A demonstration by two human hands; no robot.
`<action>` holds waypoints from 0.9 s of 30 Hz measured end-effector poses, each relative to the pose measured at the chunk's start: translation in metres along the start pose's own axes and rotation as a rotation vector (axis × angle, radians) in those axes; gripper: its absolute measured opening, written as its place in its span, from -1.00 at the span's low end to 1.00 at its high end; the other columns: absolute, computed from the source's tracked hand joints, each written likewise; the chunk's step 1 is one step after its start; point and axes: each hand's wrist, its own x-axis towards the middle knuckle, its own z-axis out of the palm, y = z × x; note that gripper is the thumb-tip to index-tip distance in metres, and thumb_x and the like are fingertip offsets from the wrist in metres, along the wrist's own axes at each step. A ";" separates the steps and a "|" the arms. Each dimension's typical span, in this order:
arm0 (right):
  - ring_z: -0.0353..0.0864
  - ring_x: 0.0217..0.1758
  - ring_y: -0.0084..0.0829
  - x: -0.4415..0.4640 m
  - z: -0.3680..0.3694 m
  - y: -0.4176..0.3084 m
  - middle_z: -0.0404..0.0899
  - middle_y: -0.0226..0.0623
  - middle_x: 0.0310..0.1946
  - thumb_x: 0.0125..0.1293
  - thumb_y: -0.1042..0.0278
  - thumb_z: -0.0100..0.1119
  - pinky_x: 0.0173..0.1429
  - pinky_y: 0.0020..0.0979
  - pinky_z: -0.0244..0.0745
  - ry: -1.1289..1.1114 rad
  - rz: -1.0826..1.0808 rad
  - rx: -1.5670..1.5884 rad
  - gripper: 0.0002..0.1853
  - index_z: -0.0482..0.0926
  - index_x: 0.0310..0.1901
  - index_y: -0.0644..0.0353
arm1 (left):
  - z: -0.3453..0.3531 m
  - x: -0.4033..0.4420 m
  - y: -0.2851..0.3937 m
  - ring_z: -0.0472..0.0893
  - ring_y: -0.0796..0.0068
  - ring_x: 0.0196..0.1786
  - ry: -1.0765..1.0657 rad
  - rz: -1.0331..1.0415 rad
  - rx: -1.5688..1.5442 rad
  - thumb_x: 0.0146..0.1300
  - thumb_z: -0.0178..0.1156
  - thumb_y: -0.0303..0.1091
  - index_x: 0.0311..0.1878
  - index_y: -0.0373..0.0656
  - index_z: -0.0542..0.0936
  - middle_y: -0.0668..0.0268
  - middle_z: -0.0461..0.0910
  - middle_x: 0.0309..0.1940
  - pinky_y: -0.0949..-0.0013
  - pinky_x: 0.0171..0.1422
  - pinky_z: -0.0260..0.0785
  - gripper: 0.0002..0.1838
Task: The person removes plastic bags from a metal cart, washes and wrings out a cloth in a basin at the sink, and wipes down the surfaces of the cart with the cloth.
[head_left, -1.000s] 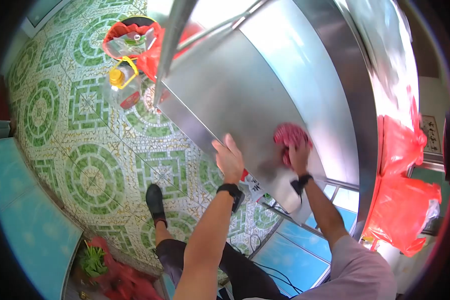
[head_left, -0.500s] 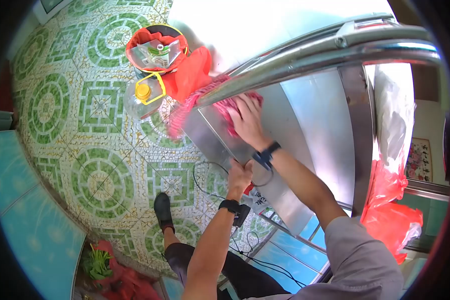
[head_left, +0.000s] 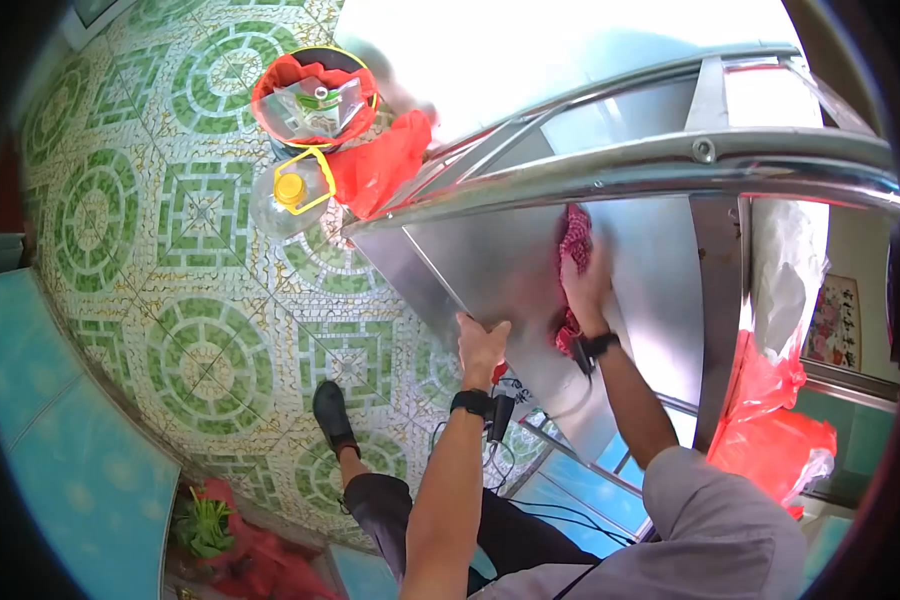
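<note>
A red-and-white patterned cloth is pressed against the stainless steel panel, which sits below a curved metal rail. My right hand is closed on this cloth and slightly blurred; part of the cloth hangs below the fingers. At the panel's near left edge, my left hand grips the metal edge with its fingers bent over it. Both wrists wear black bands, and a small black device hangs at the left one.
The curved rail crosses above the panel. On the tiled floor stand a red-lined bin and a clear jug with a yellow cap. Red and white bags hang at right. Greens lie lower left; black cables trail near my legs.
My right hand has moved with the cloth from the panel's far left corner towards the right and nearer. My left hand stays at the edge. The rail appears shifted as the view moves.
</note>
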 end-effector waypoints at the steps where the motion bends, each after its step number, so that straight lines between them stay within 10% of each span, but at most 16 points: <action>1: 0.42 0.07 0.04 0.023 0.020 -0.005 0.45 0.06 0.02 0.21 0.28 0.12 0.17 -0.17 0.33 0.041 -0.081 0.215 -0.64 0.49 0.02 0.22 | 0.001 -0.002 -0.002 0.55 -0.02 0.10 -0.005 -0.005 0.010 -0.02 0.37 -0.20 0.26 -0.23 0.19 -0.07 0.57 -0.02 0.12 0.23 0.34 -0.19; 7: 0.56 -0.09 -0.09 0.009 0.042 0.006 0.60 -0.08 -0.22 0.22 0.44 0.09 0.07 -0.21 0.44 0.049 -0.065 0.120 -0.82 0.63 -0.19 0.23 | -0.005 -0.014 0.016 0.59 0.06 0.02 -0.040 -0.133 -0.115 -0.03 0.38 -0.29 0.24 -0.30 0.20 -0.02 0.57 -0.06 0.16 0.10 0.46 -0.20; 9: 0.58 -0.06 -0.11 0.001 0.035 -0.005 0.61 -0.08 -0.23 0.20 0.41 0.12 0.08 -0.23 0.44 0.040 0.039 0.206 -0.76 0.60 -0.09 0.22 | 0.005 0.012 -0.016 0.64 0.15 -0.12 0.021 0.165 -0.070 -0.03 0.38 -0.35 0.24 -0.34 0.18 -0.01 0.57 -0.12 0.24 -0.23 0.58 -0.21; 15: 0.59 -0.03 -0.12 0.099 0.068 0.038 0.62 -0.04 -0.16 0.22 0.32 0.13 0.11 -0.26 0.43 -0.117 0.290 0.133 -0.64 0.54 0.05 0.23 | -0.006 -0.013 0.016 0.61 0.26 -0.10 -0.104 -0.019 -0.255 0.02 0.34 -0.43 0.27 -0.37 0.15 -0.01 0.54 -0.08 0.29 -0.14 0.57 -0.22; 21: 0.53 -0.03 0.01 0.077 0.072 0.016 0.61 0.00 -0.22 0.19 0.46 0.07 0.09 -0.11 0.37 0.274 -0.288 0.062 -0.85 0.57 -0.25 0.31 | 0.005 0.008 -0.015 0.59 0.30 -0.06 -0.113 0.261 -0.375 0.02 0.31 -0.49 0.22 -0.43 0.15 0.03 0.51 -0.07 0.36 -0.03 0.50 -0.27; 24: 0.51 -0.02 0.03 0.093 0.082 0.032 0.60 0.01 -0.18 0.20 0.43 0.09 0.13 -0.10 0.35 -0.020 -0.026 -0.013 -0.84 0.57 -0.22 0.30 | -0.013 -0.023 0.030 0.55 0.33 0.01 -0.168 -0.061 -0.285 0.02 0.29 -0.55 0.17 -0.43 0.19 0.05 0.48 -0.02 0.37 0.15 0.39 -0.33; 27: 0.50 0.01 0.01 0.083 0.062 0.015 0.59 0.00 -0.14 0.24 0.33 0.10 0.15 -0.11 0.34 -0.077 0.019 -0.045 -0.79 0.56 -0.19 0.27 | -0.002 -0.006 0.002 0.56 0.32 0.00 -0.133 0.090 -0.339 0.02 0.29 -0.56 0.17 -0.40 0.20 0.05 0.47 0.00 0.37 0.11 0.41 -0.35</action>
